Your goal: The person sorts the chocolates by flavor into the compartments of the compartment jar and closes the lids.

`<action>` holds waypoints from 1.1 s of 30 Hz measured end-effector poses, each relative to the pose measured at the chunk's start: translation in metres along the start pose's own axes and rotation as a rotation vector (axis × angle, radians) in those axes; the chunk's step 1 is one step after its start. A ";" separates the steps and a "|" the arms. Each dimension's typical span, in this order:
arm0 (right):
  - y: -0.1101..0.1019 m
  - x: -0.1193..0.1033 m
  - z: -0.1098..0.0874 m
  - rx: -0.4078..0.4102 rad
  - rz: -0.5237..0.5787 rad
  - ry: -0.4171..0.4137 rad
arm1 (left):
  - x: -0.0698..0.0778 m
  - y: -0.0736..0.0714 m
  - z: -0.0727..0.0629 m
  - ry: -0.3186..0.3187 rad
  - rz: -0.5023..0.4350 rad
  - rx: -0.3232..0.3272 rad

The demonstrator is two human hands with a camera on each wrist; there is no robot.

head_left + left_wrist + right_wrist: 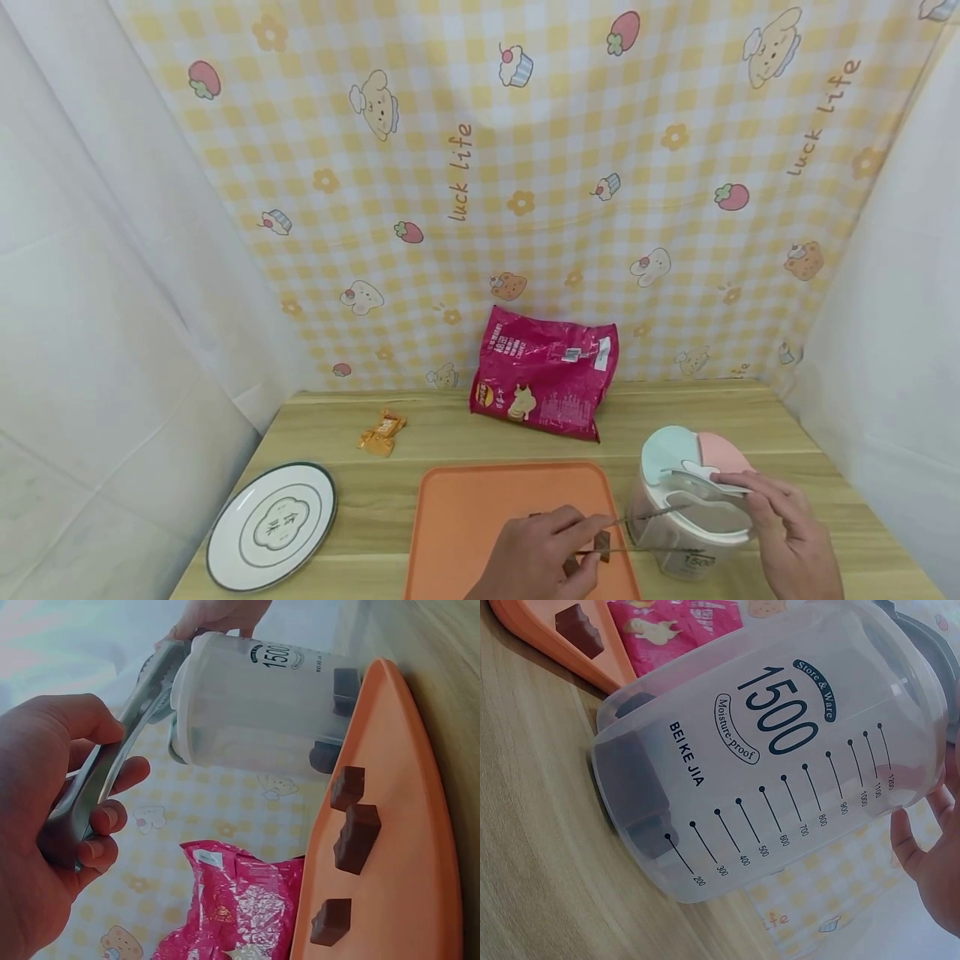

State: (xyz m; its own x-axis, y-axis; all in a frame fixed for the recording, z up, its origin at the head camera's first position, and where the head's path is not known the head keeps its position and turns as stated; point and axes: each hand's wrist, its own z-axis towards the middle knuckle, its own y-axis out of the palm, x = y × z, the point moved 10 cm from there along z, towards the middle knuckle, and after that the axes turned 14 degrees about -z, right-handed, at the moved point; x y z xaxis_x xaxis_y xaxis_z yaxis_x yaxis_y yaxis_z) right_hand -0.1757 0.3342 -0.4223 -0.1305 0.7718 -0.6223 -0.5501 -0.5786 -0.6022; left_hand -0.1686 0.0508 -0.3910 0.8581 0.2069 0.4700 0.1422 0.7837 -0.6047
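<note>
My left hand [543, 550] grips metal tongs [135, 720], fingers and thumb wrapped around the arms. The far ends of the tongs reach the open mouth of a clear plastic storage container [678, 568]; their tips are partly hidden by its rim in the left wrist view. My right hand [795, 525] holds up the container's raised lid flap [690, 481]. Brown chocolate pieces [634, 784] lie in the bottom of the container, seen through its wall. More chocolate pieces [358, 838] sit on an orange tray [480, 517] beneath my left hand.
Left of the tray is a white plate [232, 542] with a dark rim. An orange-wrapped candy [384, 432] lies behind, near the back edge. Against the checked curtain [450, 350] leans a magenta snack bag [547, 375]. Wooden tabletop [375, 517] lies between plate and tray.
</note>
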 end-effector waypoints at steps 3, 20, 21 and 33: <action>0.000 -0.001 0.000 -0.011 -0.009 0.012 | -0.002 -0.003 -0.006 0.002 -0.013 -0.003; 0.002 -0.004 -0.001 -0.013 0.013 -0.024 | -0.046 -0.039 -0.071 -0.135 0.143 -0.087; 0.002 -0.003 -0.001 -0.013 0.013 -0.025 | -0.051 -0.041 -0.074 -0.165 0.154 -0.105; 0.001 -0.005 0.001 -0.013 0.011 -0.042 | -0.099 -0.054 -0.101 -0.513 0.147 -0.219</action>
State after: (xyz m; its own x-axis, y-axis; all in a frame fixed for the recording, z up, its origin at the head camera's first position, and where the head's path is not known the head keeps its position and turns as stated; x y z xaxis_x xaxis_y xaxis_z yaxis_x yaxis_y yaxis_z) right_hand -0.1763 0.3303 -0.4196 -0.1705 0.7757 -0.6076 -0.5376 -0.5900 -0.6024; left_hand -0.2114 -0.0717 -0.4700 0.5348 0.6048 0.5901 0.1854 0.5973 -0.7803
